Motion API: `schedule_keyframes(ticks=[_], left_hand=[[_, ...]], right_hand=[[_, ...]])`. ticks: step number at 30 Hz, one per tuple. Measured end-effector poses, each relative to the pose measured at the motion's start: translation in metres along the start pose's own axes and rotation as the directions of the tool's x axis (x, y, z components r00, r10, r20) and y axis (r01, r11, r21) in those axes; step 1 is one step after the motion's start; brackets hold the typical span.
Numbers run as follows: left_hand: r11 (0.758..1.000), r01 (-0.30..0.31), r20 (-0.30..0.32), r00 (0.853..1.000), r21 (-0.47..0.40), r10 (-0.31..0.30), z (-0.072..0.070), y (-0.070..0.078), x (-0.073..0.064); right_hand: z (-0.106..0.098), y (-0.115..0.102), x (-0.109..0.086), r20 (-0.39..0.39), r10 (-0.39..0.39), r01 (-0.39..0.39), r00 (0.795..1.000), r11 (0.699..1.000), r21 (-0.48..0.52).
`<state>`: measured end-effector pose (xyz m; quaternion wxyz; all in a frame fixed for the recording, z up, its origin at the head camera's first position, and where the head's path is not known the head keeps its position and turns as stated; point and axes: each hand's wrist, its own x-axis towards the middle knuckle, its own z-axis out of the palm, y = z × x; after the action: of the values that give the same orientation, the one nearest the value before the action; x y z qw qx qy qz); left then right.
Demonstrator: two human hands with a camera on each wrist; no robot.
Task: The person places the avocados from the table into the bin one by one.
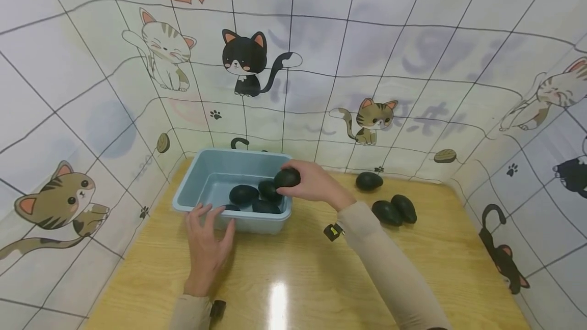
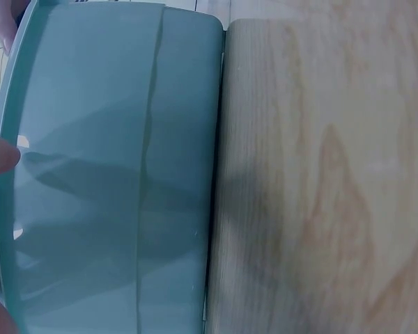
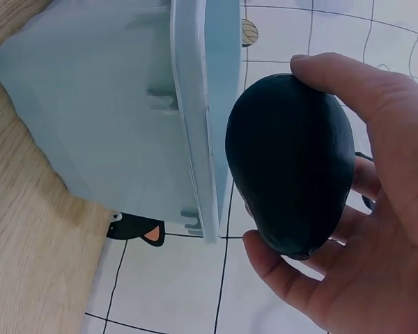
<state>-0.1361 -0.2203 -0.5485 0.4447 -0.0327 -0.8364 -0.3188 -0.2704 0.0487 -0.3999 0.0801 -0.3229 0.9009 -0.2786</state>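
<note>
My right hand (image 1: 314, 182) holds a dark avocado (image 1: 287, 177) over the right end of a pale blue plastic bin (image 1: 183, 200). The right wrist view shows this avocado (image 3: 290, 163) between thumb and fingers, beside the bin's rim (image 3: 195, 125). Several other avocados (image 1: 244, 194) lie in the right half and front of the bin, one partly hidden by the front wall. At the bin's front left, my left hand (image 1: 208, 243) grips the rim, fingers over the edge and thumb outside. In the left wrist view its thumb (image 2: 1, 154) overlaps the rim.
Right of the bin, three avocados lie on the wooden table (image 1: 293, 279): one (image 1: 369, 181) near the back wall and a pair (image 1: 387, 213) side by side nearer me. Tiled walls with cartoon cats (image 1: 247, 60) enclose the table at the back and both sides.
</note>
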Motion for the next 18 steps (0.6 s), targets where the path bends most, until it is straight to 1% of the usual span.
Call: schedule_keyframes(ticks=[6,13,18], left_hand=[[1.0,0.002,0.007,1.0,0.001,-0.002,-0.001,0.0,0.0],[1.0,-0.003,-0.004,1.0,0.001,0.003,0.0,0.001,0.0],[1.0,0.006,0.008,1.0,0.008,-0.006,-0.001,0.001,0.0]], right_hand=[[-0.001,-0.005,0.006,0.027,-0.006,0.006,1.0,1.0,-0.014],[-0.003,-0.013,0.015,0.016,-0.037,0.038,0.999,0.998,-0.05],[-0.001,-0.019,0.021,0.025,-0.049,0.051,0.998,0.995,-0.088]])
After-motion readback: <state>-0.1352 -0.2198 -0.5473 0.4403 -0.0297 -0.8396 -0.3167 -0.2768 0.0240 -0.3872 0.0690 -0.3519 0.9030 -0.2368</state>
